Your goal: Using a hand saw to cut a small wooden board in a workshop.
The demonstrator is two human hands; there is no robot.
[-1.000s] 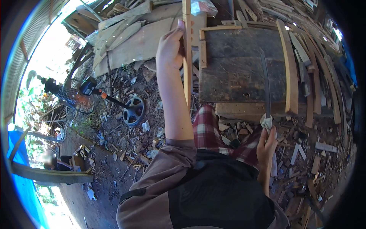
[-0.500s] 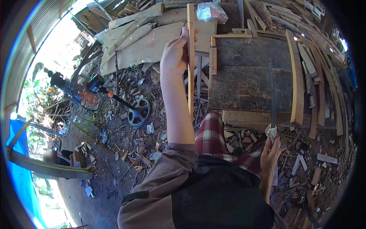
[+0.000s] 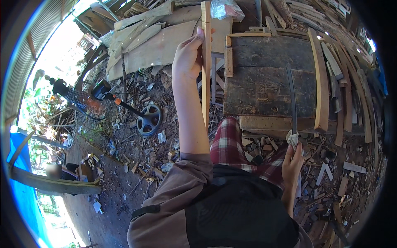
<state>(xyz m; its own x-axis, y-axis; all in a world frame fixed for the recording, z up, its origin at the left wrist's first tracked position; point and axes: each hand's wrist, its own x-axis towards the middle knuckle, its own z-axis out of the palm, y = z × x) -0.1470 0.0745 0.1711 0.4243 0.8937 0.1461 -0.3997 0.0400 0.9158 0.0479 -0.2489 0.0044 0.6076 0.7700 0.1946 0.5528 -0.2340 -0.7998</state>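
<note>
In my raised left hand (image 3: 188, 60) is a long, narrow, pale wooden strip (image 3: 205, 89), held nearly upright between thumb and fingers. Some of those fingertips pass behind the strip. My right hand (image 3: 292, 165), low at the right, grips a long, slim, dark blade (image 3: 292, 97) by its lower end, where a whitish cloth wrapping (image 3: 292, 138) shows just above the fingers. The blade points away from me over the dark wooden bench top (image 3: 264, 89); whether it touches the wood I cannot tell.
A curved pale board (image 3: 318, 82) lies along the bench's right edge, beside stacked planks (image 3: 364, 99). A clear plastic bag (image 3: 227, 10) lies at the far side. To the left stands a long-handled tool with a wheel-like disc (image 3: 149, 120). Wood scraps litter the ground.
Both hands keep their grip on the strip and the blade. The whole view has shifted slightly, and the blade leans a little more to the left at its far end.
</note>
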